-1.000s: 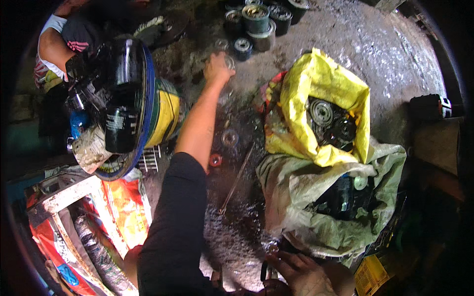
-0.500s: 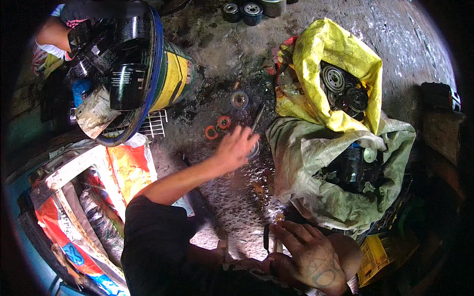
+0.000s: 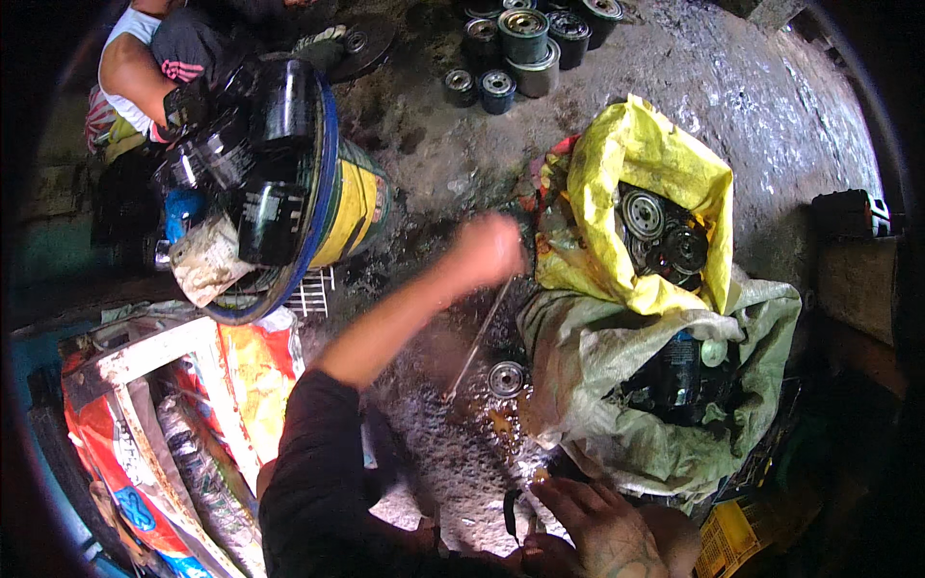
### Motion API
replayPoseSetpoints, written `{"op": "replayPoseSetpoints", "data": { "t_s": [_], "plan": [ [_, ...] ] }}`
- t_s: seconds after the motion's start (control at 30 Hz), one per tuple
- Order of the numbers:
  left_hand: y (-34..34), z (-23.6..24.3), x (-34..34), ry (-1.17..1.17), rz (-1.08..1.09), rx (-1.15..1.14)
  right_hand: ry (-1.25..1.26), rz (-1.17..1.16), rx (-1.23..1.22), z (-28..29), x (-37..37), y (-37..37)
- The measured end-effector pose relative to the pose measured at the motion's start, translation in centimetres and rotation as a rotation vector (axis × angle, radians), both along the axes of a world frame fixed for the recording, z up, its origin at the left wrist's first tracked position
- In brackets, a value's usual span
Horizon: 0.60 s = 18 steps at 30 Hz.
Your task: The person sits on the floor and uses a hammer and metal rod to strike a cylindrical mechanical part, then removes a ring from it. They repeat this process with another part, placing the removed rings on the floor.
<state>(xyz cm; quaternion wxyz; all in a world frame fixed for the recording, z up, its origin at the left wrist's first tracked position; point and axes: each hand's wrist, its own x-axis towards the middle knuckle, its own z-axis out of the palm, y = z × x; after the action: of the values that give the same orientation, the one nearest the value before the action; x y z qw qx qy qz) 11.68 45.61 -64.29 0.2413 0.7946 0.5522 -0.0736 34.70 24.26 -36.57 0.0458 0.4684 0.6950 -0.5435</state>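
Discs [image 3: 644, 214]: some bagged, one loose

Yellow sack [image 3: 592, 214] already holds some; loose disc [image 3: 506, 379] lies below-left of it, canisters [image 3: 524, 39] stand above-left. Left hand [image 3: 489, 252] left of sack, blurred; right hand [image 3: 599, 525] below it; can't tell either grip.

So my left hand [image 3: 489, 252] is out over the floor [image 3: 414, 337], with a bucket [image 3: 353, 212] of oil filters [image 3: 279, 101] to its left and a plastic sack [image 3: 590, 217] to its right. A woven sack [image 3: 573, 390] sits against that one, on my side. A thin rod [image 3: 476, 345] lies just this side of the hand, with a filter base plate [image 3: 506, 380] between it and the woven sack. My right hand [image 3: 605, 535] is nearer me. Way ahead there's a filter cluster [image 3: 525, 39], and a metal frame [image 3: 159, 349] is back left, nearer than the bucket.
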Motion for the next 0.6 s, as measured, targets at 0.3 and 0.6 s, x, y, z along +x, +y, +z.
{"op": "replayPoseSetpoints", "data": {
  "t_s": [0.3, 0.6],
  "plan": [
    [25.1, -4.7, -4.5, 0.16, 0.45, 0.462, 0.047, 0.167, 0.021, -1.2, 1.5, 0.1],
    [18.5, -2.6, -5.4, -0.001, 0.38, 0.595, -0.013, -0.073, -0.033, -0.6, 0.1, 0.4]
  ]
}}
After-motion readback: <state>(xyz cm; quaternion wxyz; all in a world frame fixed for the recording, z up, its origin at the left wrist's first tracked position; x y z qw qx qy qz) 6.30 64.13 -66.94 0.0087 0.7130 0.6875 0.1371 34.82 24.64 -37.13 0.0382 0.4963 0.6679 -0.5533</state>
